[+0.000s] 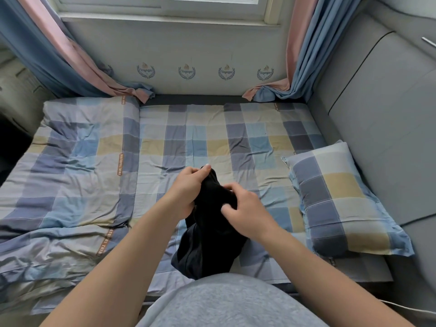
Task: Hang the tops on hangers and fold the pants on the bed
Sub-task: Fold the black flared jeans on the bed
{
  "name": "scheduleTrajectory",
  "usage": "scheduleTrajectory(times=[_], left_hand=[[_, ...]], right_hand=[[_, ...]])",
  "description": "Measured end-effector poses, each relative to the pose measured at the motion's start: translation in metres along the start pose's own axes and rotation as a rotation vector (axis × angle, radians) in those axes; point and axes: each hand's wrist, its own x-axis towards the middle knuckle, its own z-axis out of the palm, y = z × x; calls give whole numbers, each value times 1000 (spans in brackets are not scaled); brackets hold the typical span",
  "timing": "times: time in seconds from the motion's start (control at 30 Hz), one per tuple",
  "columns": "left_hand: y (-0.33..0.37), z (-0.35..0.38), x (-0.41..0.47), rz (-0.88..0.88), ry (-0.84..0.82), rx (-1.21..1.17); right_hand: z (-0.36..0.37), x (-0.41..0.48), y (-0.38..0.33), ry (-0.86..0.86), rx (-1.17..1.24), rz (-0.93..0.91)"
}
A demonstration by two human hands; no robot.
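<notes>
**Black garment bunched in both hands over the bed**

The left hand (pixel 188 187) and right hand (pixel 245 208) each grip the black garment (pixel 207 239), held above the checked bed (pixel 212 138), left of the pillow (pixel 342 199). It looks soft, light and limp; I would take it by an edge or waistband. The sheet is smooth and creased.

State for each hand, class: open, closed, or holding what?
Left hand: closed, holding the black garment at its upper end.
Right hand: closed, holding the same black garment lower down.

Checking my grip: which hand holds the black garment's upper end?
The left hand; its thumb pinches the top of the black garment, while the right hand grips lower down.
</notes>
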Motion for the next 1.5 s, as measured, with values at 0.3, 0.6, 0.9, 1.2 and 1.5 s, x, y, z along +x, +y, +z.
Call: scheduleTrajectory(times=[0.3, 0.6, 0.9, 1.2, 1.5], left_hand=[[-13, -26, -2, 255, -184, 200], [-70, 7, -12, 473, -138, 524], [-80, -11, 34, 291, 307, 621], [-58, -50, 63, 250, 560, 188], [5, -27, 29, 529, 120, 383]], right_hand=[[-68, 39, -20, 82, 451, 51], [-102, 53, -26, 103, 875, 114], [-122, 52, -6, 90, 1070, 79], [-103, 31, 77, 226, 954, 431], [-53, 29, 83, 32, 234, 422]])
